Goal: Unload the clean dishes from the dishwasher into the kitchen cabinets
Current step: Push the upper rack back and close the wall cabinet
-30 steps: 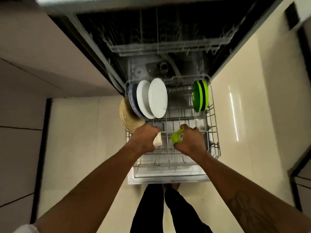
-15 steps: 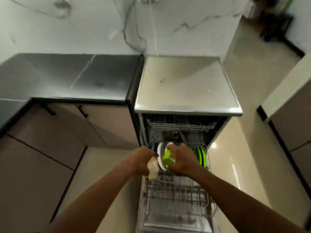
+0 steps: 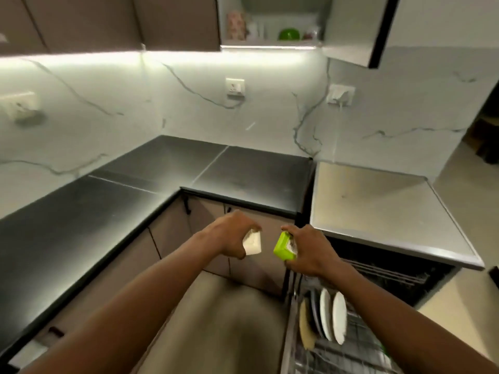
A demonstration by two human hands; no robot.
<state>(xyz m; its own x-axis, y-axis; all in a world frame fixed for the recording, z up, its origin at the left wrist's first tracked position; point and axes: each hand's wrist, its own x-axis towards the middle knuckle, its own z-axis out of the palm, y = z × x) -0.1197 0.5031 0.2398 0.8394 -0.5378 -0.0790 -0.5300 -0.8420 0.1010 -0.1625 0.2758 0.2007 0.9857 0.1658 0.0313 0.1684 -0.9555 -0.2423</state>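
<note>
**Head view.** The left hand (image 3: 232, 234) has its fingers curled round a white square container (image 3: 252, 244). The right hand (image 3: 307, 251) grips a lime-green square container (image 3: 283, 249). The two containers are held side by side, near each other but apart, in front of the dark desk (image 3: 162, 184) and above the floor. Both are tilted and boxy, with no marked long axis. Where their mouths face cannot be told.

The open upper cabinet (image 3: 270, 45) lies well above and ahead of both hands, beyond the desk. A green bowl (image 3: 289, 34) already stands on its shelf. Its swung-out door (image 3: 353, 28) hangs on the right hand's side. Neither hand looks clearly nearer the opening, so the coming lift is probably up and forward for both.

White plates (image 3: 339, 317) stand on edge in the dishwasher rack (image 3: 351, 354), low at the right, so unloading appears unfinished.
</note>
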